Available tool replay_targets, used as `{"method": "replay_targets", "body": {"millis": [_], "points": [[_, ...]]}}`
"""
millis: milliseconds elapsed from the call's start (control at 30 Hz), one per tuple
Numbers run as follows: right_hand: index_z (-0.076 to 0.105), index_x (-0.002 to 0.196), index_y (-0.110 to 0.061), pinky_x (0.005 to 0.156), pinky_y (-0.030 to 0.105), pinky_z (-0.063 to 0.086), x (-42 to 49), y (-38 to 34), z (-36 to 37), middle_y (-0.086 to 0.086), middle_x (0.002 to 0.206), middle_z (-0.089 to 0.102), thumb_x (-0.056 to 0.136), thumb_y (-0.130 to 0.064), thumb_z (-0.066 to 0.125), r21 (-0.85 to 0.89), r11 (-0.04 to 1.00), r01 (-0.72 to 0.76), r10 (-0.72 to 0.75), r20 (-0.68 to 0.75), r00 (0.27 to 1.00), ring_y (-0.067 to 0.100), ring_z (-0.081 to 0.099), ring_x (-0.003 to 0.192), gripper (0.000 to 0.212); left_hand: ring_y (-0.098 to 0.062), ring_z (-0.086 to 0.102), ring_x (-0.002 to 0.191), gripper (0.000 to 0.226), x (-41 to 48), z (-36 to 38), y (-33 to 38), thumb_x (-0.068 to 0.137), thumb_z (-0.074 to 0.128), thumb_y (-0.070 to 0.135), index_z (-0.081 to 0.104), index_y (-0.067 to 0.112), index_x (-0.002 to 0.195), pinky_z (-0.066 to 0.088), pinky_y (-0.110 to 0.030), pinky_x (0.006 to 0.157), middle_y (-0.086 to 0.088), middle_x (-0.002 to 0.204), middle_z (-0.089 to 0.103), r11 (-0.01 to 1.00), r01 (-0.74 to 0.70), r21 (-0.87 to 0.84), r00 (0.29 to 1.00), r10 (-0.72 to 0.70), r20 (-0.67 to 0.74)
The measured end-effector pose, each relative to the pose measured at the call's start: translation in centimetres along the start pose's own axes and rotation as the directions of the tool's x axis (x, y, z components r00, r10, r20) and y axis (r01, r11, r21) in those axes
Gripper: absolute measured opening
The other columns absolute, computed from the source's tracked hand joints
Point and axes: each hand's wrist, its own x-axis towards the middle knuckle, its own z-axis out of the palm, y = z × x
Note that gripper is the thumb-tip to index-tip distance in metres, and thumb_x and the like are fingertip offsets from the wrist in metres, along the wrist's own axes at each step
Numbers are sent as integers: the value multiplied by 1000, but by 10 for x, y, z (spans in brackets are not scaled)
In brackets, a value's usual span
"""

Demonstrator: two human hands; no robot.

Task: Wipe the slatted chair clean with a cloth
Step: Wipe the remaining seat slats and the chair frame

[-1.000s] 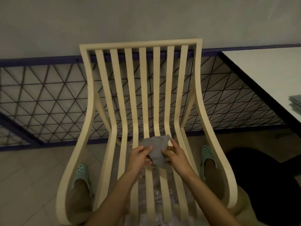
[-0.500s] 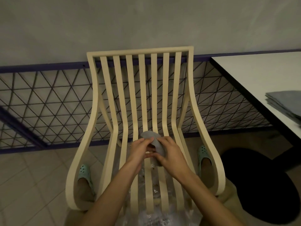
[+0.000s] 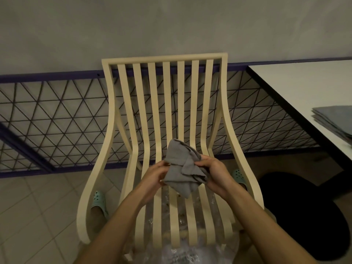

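Fingers of left hand (image 3: 152, 176) and right hand (image 3: 215, 172) pinch grey cloth (image 3: 182, 168) above chair (image 3: 165, 103) seat slats.

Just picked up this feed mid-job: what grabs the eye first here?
The cream slatted chair fills the middle of the view, facing the camera. Over its seat, the left hand and right hand both hold a crumpled grey cloth. At the right edge, a stack of folded cloths lies on the white table.
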Motion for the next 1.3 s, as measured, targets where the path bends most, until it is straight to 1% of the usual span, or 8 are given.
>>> {"method": "replay_targets", "body": {"millis": [200,367,533,667,867,1000,1133,1300], "points": [[59,125,-3,90,40,52,5,14,-8,21,123,64,93,2,39,83,996,-20,26,-72,997,33,62,112,38,-23,65,102,22,-6,7,7,90,59,16,68,25,108,52,-40,81,1,105,71,996,-72,58,997,70,35],[52,131,-2,103,44,46,7,22,-18,22,131,58,96,0,39,352,934,-59,52,29,998,34,55,123,38,-10,67,101,46,-14,12,12,83,65,-4,61,29,114,55,-22,78,12,107,69,928,-248,277,967,222,122],[61,124,-5,101,47,45,9,27,-27,20,132,57,77,4,41,44,999,-30,33,-63,997,33,54,121,52,5,59,103,48,-15,8,14,86,60,-1,62,35,117,51,-15,86,18,112,63,685,-410,602,880,470,64],[63,121,-9,104,42,37,9,20,-29,11,118,68,92,-13,38,-81,995,61,-73,-142,987,24,59,117,38,3,59,102,53,-7,2,20,84,58,1,59,32,127,48,-19,92,15,105,65,483,-433,761,821,560,111],[66,119,-22,90,20,45,8,7,-9,-9,113,68,87,-30,67,-577,805,139,-137,46,989,-1,61,106,33,-6,56,115,43,0,0,23,88,62,5,62,31,122,47,-29,100,9,116,65,770,-351,533,900,434,-34],[64,117,-22,87,29,55,7,10,-2,-6,109,68,82,-37,73,-672,723,162,-70,162,984,8,64,102,39,-11,60,111,29,-2,0,24,87,68,15,65,27,113,51,-35,95,6,116,65,853,-320,412,929,368,-39],[70,94,-16,79,34,56,7,9,2,1,89,71,90,-30,64,-707,689,159,-58,164,985,13,68,85,16,-13,64,103,25,-3,-1,23,84,69,11,65,18,108,53,-21,81,2,108,67,898,-300,320,926,355,-129],[71,100,-11,83,37,58,7,5,1,4,95,72,91,-28,63,-688,701,190,-119,150,982,12,69,90,20,-5,59,100,21,-4,-12,8,80,75,19,63,19,97,49,-23,80,7,105,64,811,-350,469,824,505,-259]]}}
